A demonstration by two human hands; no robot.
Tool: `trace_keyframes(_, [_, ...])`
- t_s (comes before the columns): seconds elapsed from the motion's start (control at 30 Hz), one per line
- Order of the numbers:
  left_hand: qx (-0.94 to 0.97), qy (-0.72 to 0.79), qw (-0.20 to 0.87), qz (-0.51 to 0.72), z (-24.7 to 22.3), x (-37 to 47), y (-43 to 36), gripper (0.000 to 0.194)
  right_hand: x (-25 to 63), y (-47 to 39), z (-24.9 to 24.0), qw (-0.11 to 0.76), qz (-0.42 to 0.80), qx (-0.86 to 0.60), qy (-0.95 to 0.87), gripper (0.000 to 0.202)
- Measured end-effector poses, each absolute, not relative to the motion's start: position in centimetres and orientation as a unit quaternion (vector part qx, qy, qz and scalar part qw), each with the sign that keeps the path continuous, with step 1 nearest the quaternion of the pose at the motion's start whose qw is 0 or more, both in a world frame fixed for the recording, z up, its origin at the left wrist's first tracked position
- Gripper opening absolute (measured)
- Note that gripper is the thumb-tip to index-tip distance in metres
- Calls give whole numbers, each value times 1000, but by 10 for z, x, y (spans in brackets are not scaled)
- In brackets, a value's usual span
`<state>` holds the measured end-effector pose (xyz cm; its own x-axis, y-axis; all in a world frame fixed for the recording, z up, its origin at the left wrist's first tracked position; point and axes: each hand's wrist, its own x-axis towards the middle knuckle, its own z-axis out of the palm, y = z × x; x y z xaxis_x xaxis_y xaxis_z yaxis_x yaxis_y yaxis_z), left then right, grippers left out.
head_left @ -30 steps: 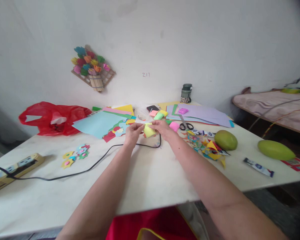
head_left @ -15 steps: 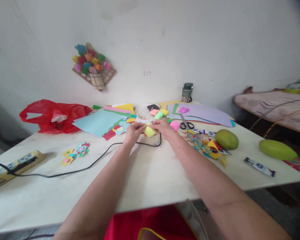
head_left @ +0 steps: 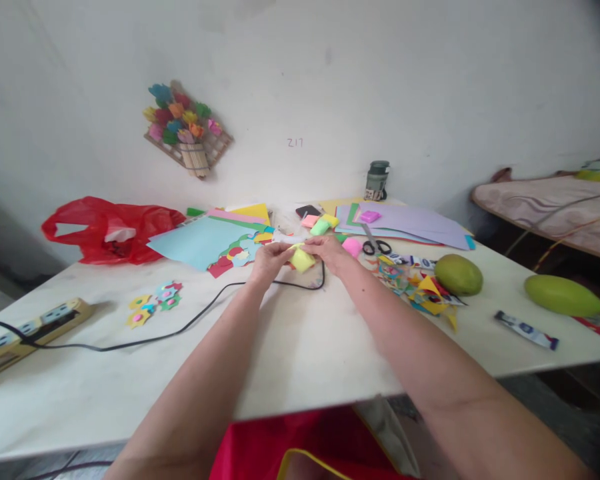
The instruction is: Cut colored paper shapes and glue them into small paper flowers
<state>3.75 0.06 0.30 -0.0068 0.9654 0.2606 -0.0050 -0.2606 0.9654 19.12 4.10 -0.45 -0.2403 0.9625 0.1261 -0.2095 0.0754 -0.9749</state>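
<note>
Between my two hands, over the middle of the table, is a soft, pale yellow piece of modelling clay (head_left: 303, 261), perhaps in a wrapper. My left hand (head_left: 271, 261) pinches its left edge with thumb and fingers. The fingers of my right hand (head_left: 332, 253) close on its upper right side. Just behind the hands lie a peach clay block (head_left: 309, 221), a green one (head_left: 321, 227) and a yellow one (head_left: 331, 219). Right of my right hand sit a pink lump (head_left: 352, 247) and black-handled scissors (head_left: 377, 247).
A black cable (head_left: 180, 333) runs from the power strip (head_left: 35, 337) to near my hands. Coloured paper (head_left: 200, 241), small paper cutouts (head_left: 155, 303) and a red plastic bag (head_left: 110, 227) lie left. Rightward are paper scraps (head_left: 425, 293), a green fruit (head_left: 459, 275) and a glue tube (head_left: 526, 330).
Both hands stay on the yellow clay in nearly the same place. The yellow piece looks slightly turned, and the whole view has shifted a little.
</note>
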Motion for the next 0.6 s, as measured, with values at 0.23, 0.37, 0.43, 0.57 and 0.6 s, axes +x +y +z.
trace_keyframes(0.23, [564, 425, 436, 558, 2, 36, 1, 30, 192, 41, -6, 486, 581, -373, -535, 20])
trace_keyframes(0.37, [563, 437, 413, 566, -3, 37, 5, 27, 191, 40, -6, 481, 585, -371, -537, 19])
trace_keyframes(0.43, [566, 436, 408, 568, -5, 37, 7, 25, 191, 40, -6, 487, 580, -377, -534, 18])
trace_keyframes(0.57, [571, 437, 404, 566, -7, 36, 9, 25, 189, 40, -6, 491, 579, -379, -529, 19])
trace_keyframes(0.6, [572, 439, 401, 566, -7, 36, 8, 25, 189, 40, -6, 490, 580, -377, -530, 19])
